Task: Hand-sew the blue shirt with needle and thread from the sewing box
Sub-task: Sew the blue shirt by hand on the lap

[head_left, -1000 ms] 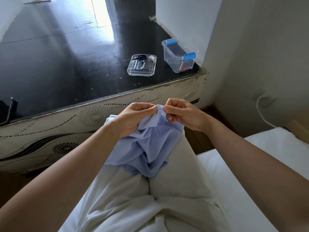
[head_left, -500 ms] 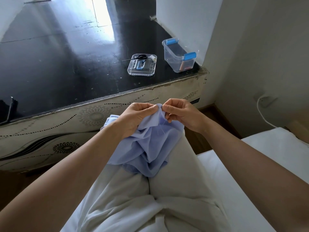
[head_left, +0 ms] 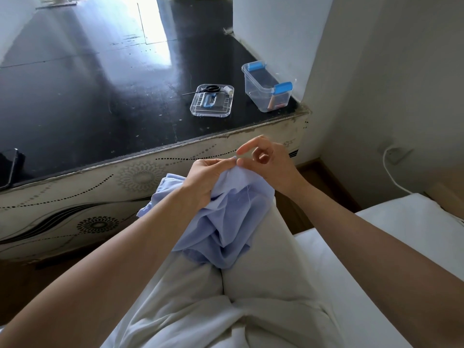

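Here the blue shirt is a pale, thin cloth, bunched into soft folds and creases, with a stitched edge showing at its left. It lies on the person's lap, over light trousers. Its long axis runs from a raised fold near the knees back toward the body, and its lower tip sags into the dip between the thighs. A fine pale thread trails down the cloth just under the raised fold.

The left hand grasps that top fold from the left, fingers curled round a gathered handful, with the fingertips at the crest. The right hand is just beside it on the right. Its thumb tip touches the crest of the fold, its forefinger is lifted straight and clear of the cloth, and the other fingers are curled in. Whether they pinch a needle cannot be told, and no needle can be made out.

Beyond the knees, on the black table, stands the clear sewing box with blue clasps. Its lid lies well apart to the left, carrying scissors and a white spool.
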### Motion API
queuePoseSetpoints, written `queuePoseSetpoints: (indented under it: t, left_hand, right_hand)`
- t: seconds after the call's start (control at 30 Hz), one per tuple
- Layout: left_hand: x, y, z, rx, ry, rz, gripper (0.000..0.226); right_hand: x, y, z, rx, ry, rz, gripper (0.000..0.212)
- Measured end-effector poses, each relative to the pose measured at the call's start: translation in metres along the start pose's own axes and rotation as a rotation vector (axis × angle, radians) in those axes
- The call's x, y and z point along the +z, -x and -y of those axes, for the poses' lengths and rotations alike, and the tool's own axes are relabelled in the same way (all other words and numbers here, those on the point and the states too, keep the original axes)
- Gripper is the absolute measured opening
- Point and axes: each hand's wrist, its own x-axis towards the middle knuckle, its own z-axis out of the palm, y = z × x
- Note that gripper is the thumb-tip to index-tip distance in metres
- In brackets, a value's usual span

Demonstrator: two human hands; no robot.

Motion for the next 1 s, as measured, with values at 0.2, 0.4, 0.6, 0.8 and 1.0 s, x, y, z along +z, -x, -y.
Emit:
queuePoseSetpoints:
  t: [0.2,0.4,0.6,0.8,1.0]
  left_hand:
    - [-0.004,-0.002,-0.001,-0.065,0.013,0.018,0.016]
    - [0.000,-0.009,0.003,-0.049,-0.011,-0.112,0.033]
    - [-0.004,-0.015,0.001,0.003,0.240,-0.142,0.018]
    - [-0.014,-0.024,-0.001,0.008,0.296,-0.149,0.021]
    - [-0.015,-0.025,0.002,0.038,0.332,-0.073,0.035]
  right_hand:
    - [0.011,0.000,-0.001,-0.157,0.155,-0.002,0.002]
    - [0.026,0.005,0.015,-0.361,0.170,-0.075,0.009]
    - [0.005,0.012,0.038,0.319,-0.795,0.769,0.010]
    - [-0.016,0.019,0.033,0.587,-0.853,1.474,0.007]
    - [-0.011,0.006,0.023,0.595,-0.677,0.481,0.007]
